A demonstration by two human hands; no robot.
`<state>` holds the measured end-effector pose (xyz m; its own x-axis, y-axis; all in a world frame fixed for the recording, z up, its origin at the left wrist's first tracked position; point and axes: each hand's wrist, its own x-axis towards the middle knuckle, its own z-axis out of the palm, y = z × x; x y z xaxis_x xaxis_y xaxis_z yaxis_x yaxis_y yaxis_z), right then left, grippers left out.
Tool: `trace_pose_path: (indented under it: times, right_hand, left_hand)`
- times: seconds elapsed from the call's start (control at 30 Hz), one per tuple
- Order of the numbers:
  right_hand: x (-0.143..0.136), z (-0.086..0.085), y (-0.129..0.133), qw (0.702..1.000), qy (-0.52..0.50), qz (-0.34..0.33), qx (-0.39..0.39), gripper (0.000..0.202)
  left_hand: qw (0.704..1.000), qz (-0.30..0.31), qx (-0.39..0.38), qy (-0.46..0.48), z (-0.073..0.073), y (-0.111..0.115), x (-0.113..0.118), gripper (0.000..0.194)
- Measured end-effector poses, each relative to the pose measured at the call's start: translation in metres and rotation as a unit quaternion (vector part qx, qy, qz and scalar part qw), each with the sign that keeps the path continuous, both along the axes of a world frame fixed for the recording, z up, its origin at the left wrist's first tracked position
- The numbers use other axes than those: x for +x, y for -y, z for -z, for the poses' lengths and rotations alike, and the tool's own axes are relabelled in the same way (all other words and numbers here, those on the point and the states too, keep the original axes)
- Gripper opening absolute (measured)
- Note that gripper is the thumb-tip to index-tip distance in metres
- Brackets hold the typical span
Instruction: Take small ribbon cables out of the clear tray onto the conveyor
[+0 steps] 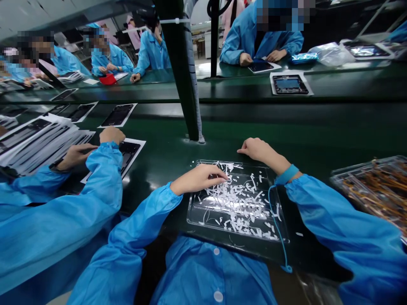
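Observation:
A clear plastic tray (197, 214) lies on the dark green bench in front of me, with many small white strips (237, 199) scattered over it. My left hand (202, 177) is over the tray's upper left part, its thumb and fingertips close together by the strips. Whatever those fingertips pinch, if anything, is too small to make out. Beyond the tray's upper right edge, my right hand (257, 150) rests near the bench with its fingers curled down and largely hidden. A blue wrist strap (287, 174) circles my right wrist, and its cord hangs across the tray's right side.
To the right stands a clear tray of orange-brown flexible parts (378, 190). A green post (181, 72) with a grey conduit rises beyond my tray. At left, a co-worker's hands (111, 134) are near a dark panel (129, 154) and stacked white sheets (51, 144). People sit across the bench.

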<state>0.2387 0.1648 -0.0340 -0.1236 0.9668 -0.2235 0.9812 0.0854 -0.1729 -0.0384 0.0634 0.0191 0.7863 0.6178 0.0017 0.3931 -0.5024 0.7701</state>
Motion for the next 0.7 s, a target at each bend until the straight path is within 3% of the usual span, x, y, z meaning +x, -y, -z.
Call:
trace_pose_path:
  times: [0.23, 0.43, 0.6, 0.7]
  right_hand:
    - [0.005, -0.011, 0.000, 0.998, -0.040, -0.031, -0.021, 0.027]
    - [0.018, -0.019, 0.008, 0.998, -0.025, -0.013, 0.048, 0.024]
    - [0.004, -0.012, 0.024, 0.996, 0.006, -0.045, 0.071, 0.020]
    - [-0.006, -0.020, 0.031, 0.994, 0.009, -0.060, 0.086, 0.021]
  left_hand:
    - [1.000, -0.012, -0.010, 0.001, -0.005, 0.004, -0.003, 0.024]
    - [0.999, -0.032, -0.029, 0.013, -0.005, 0.004, -0.010, 0.024]
    - [0.999, -0.035, -0.024, 0.016, -0.003, 0.004, -0.010, 0.025]
    - [0.999, -0.024, -0.020, 0.013, -0.005, 0.006, -0.009, 0.025]
